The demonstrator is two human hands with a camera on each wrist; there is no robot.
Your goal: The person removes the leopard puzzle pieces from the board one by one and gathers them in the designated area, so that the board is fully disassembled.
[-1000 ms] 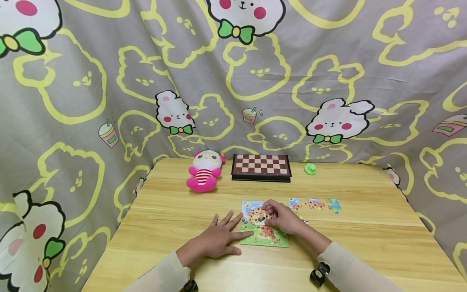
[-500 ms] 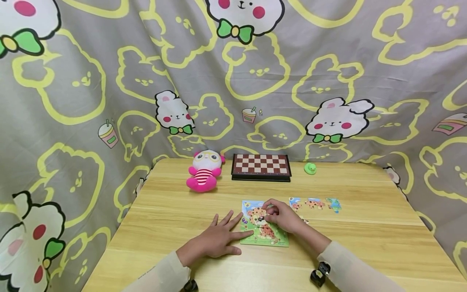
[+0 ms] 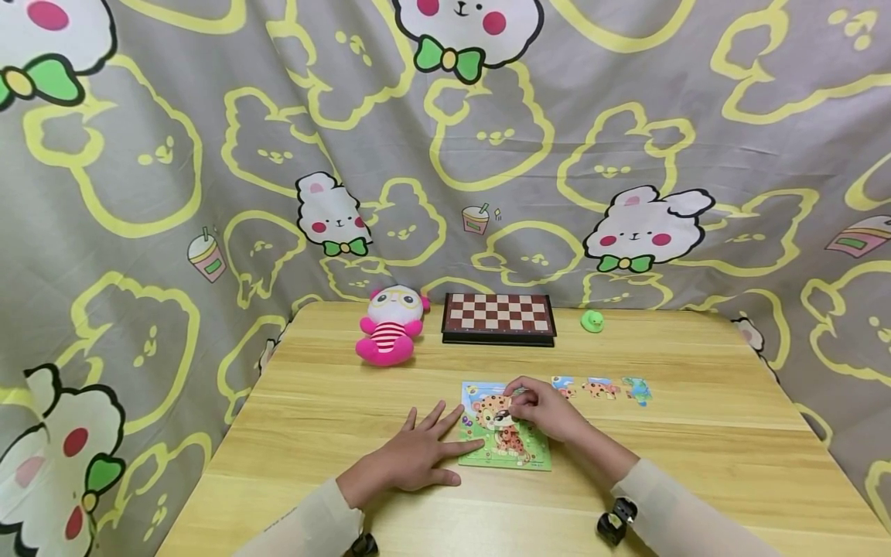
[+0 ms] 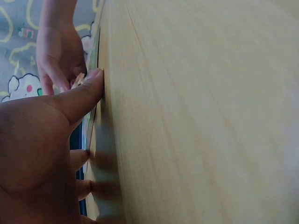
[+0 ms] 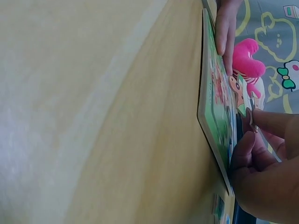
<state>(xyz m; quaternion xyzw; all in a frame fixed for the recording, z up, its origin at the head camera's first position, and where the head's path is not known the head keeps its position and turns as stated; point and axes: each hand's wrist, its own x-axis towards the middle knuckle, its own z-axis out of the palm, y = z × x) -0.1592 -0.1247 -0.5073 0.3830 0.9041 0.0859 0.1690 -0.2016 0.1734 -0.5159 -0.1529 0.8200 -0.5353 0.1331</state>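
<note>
A jigsaw puzzle board (image 3: 539,456) with a spotted leopard cub on green grass lies on the table. My left hand (image 3: 418,458) lies with spread, straight fingers at its left side, one finger reaching over the picture. Over the cub's face, my right hand (image 3: 550,414) pinches a puzzle piece (image 5: 240,95) between thumb and fingers. The right wrist view shows this piece tilted up above the board. In the left wrist view the left thumb (image 4: 88,95) is near the board's edge, with the right hand beyond it.
Loose puzzle pieces (image 3: 601,388) lie in a row right of the board. Farther back are a pink plush panda (image 3: 387,329), a folded chessboard box (image 3: 498,319) and a small green duck (image 3: 592,322). A patterned curtain (image 3: 418,155) hangs behind the wooden table (image 3: 313,402).
My right hand has shifted slightly right with the pinched piece, and its wrist now covers a loose piece that showed beside it before. My left hand stays in place.
</note>
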